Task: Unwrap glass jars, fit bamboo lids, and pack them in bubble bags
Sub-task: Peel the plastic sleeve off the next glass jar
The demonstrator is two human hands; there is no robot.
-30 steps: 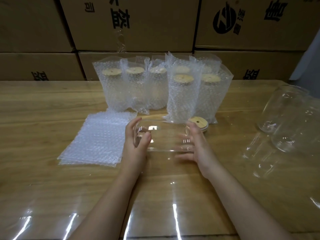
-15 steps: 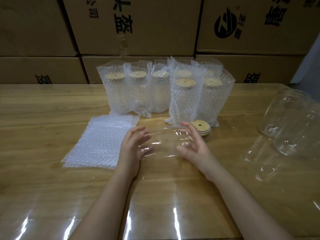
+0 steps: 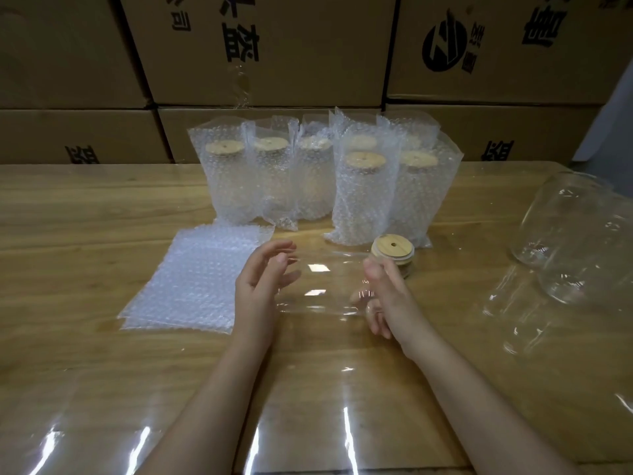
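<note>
Both hands spread wider: left hand (image 3: 262, 286), right hand (image 3: 387, 296) grasp wrapped jar (image 3: 325, 286); bagged jars (image 3: 363, 197) lidded.

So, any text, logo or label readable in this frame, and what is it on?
All print is on the cardboard boxes behind the table, black and upside down:
Chinese characters on the upper middle box: inverted and cut off, not readable.
A round logo on the upper right box: no readable letters.
Partial characters on the lower boxes: cut off by the table.
Nothing on the jars, lids or bubble bags.
</note>
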